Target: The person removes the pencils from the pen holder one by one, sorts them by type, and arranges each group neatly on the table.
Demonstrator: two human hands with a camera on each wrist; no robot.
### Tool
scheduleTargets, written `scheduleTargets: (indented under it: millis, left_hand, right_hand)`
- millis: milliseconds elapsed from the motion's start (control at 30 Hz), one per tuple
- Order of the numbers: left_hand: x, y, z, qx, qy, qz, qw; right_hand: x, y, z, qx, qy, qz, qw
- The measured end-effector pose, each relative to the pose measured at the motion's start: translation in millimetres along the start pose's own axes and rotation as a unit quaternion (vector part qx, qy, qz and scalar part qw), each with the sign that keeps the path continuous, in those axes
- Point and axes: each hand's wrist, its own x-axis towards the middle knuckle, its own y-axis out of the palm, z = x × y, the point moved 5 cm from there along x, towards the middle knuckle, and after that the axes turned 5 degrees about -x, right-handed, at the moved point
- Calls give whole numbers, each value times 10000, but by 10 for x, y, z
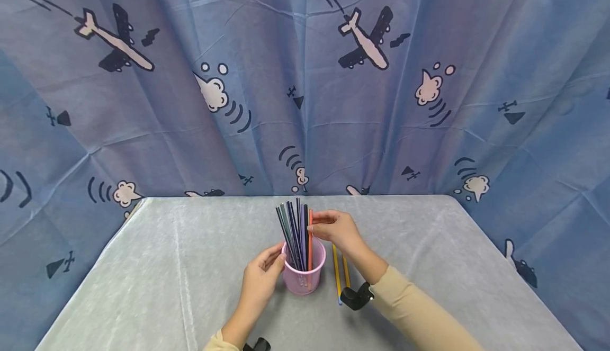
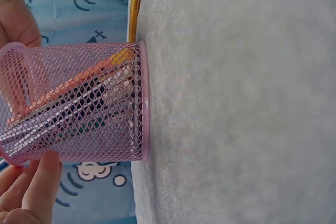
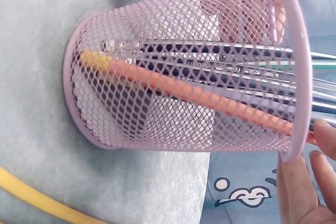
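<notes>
A pink mesh pen cup (image 1: pixel 292 285) stands upright on the table and holds several slim dark, green and purple pencils (image 1: pixel 292 232). My left hand (image 1: pixel 259 274) holds the cup's left side near the rim, fingertips against the mesh in the left wrist view. Above the rim, my right hand (image 1: pixel 335 229) pinches the upper part of an orange pencil (image 3: pixel 194 95) between thumb and fingers. That pencil leans inside the cup, its yellow lower end (image 3: pixel 94 59) near the bottom.
Two yellow pencils (image 1: pixel 336 271) lie on the table just right of the cup, under the right forearm. A pale grey cloth covers the table (image 1: pixel 143 287). Behind its far edge hangs a blue curtain (image 1: pixel 267 75) with airplane prints.
</notes>
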Motion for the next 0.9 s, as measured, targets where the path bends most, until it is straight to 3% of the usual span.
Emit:
scheduleTargets:
  millis: [900]
  left_hand:
    - [17,1,20,44,-60,-59,10000]
  right_hand:
    - [-37,-32,73,510,-118,-80,9986]
